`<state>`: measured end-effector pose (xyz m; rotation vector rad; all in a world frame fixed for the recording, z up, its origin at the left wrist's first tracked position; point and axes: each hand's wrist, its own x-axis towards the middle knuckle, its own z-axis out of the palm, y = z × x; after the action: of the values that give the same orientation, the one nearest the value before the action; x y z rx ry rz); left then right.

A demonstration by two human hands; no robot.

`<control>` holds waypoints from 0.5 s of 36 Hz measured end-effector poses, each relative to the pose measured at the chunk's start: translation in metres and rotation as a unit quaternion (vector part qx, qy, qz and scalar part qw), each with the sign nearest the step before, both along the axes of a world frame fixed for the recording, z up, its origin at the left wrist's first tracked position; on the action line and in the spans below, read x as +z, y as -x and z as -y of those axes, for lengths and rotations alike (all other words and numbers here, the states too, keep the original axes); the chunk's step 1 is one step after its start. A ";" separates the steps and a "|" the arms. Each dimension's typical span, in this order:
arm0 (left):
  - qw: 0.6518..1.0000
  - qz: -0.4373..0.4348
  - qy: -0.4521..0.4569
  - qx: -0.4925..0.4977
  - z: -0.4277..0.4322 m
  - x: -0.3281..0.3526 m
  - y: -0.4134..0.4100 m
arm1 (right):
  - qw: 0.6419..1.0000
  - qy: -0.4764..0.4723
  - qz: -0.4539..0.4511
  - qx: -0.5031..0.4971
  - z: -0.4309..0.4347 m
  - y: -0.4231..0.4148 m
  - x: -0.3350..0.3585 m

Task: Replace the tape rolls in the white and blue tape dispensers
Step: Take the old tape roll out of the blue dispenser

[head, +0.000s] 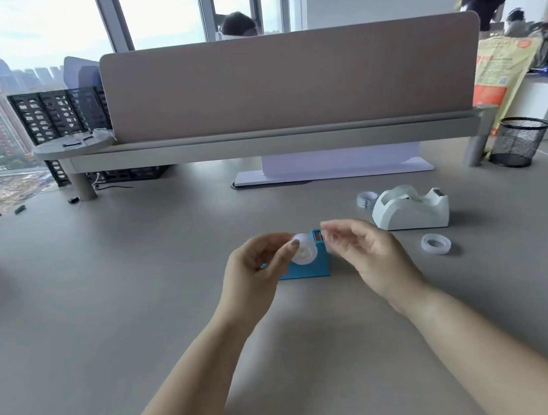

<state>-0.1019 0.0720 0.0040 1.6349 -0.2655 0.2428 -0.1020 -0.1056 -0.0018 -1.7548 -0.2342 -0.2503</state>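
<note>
A small blue tape dispenser [311, 266] stands on the grey desk at the centre, its cutter end up and to the right. My left hand [256, 271] holds a clear tape roll [303, 249] between thumb and fingers just above the blue dispenser. My right hand [366, 254] hovers right of the roll, fingers curled and blurred, near the tape's end; whether it pinches tape I cannot tell. Further right stands a white tape dispenser [411, 212] with a roll in it. A loose clear tape roll [436, 244] lies flat in front of the white one.
A small white ringed part [366, 200] lies left of the white dispenser. A black mesh pen cup [518, 142] stands at the right. A raised shelf [257, 142] with a pink divider panel [291, 81] spans the back. A person sits behind the divider.
</note>
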 end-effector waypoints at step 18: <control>0.991 -0.001 -0.121 -0.054 0.010 -0.009 0.004 | 0.999 -0.047 0.006 0.014 0.007 0.021 -0.017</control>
<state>-0.1061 0.0622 -0.0050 1.8541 -0.3936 0.1294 -0.1226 -0.1127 -0.0184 -1.6554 -0.2520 -0.2484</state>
